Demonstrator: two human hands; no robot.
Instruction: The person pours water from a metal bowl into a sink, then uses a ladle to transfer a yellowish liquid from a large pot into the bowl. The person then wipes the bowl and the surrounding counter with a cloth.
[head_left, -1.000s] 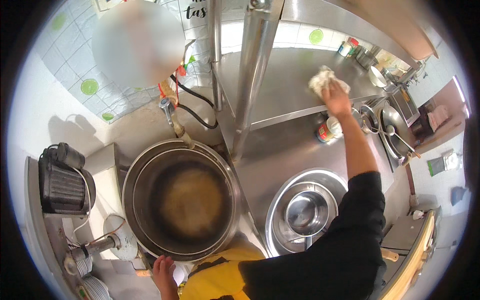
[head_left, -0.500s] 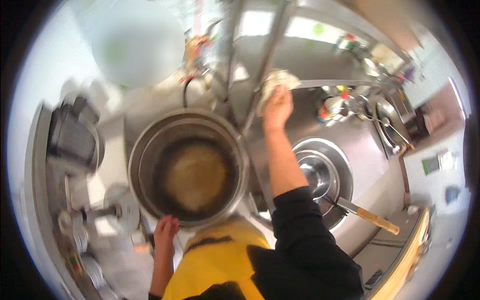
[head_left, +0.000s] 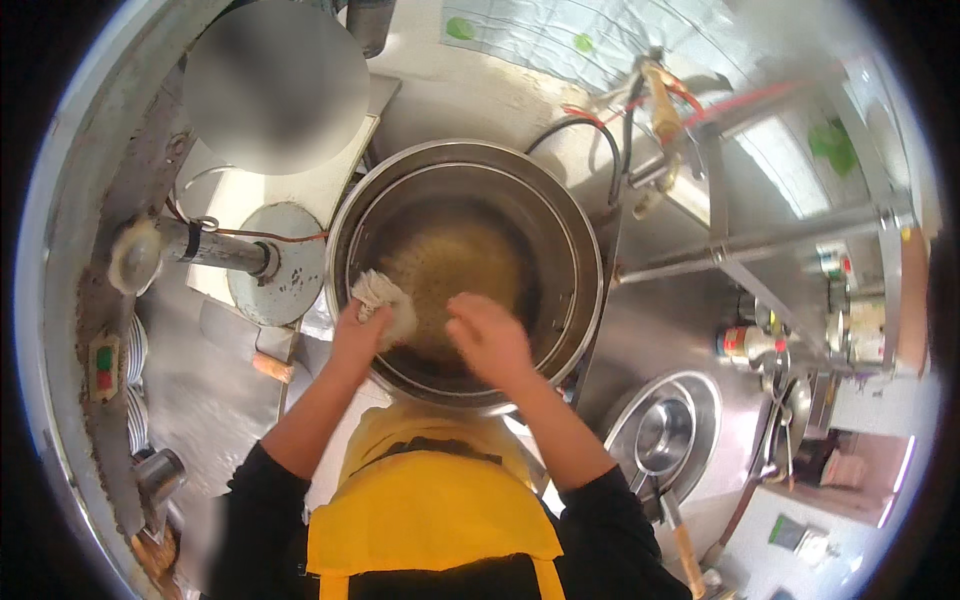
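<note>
A large round metal pot (head_left: 345,215) stands in front of me, with murky brownish liquid (head_left: 450,265) low inside. My left hand (head_left: 358,340) is closed on a crumpled off-white cloth (head_left: 383,295) above the pot's near left part. Over the near side of the pot hovers my right hand (head_left: 492,342), slightly blurred, its fingers loosely bent and nothing visible in them. It is a little apart from the cloth.
To the right, a metal pan with a wooden handle (head_left: 685,550) rests in a steel basin (head_left: 715,410) on the counter. A tap with hoses (head_left: 665,120) rises behind the pot. Left lie a cleaver (head_left: 235,335) and a round grey plate on a post (head_left: 285,285).
The cloth has passed from my right hand to my left. My right hand has come back from the far metal frame to the pot. The view has turned left.
</note>
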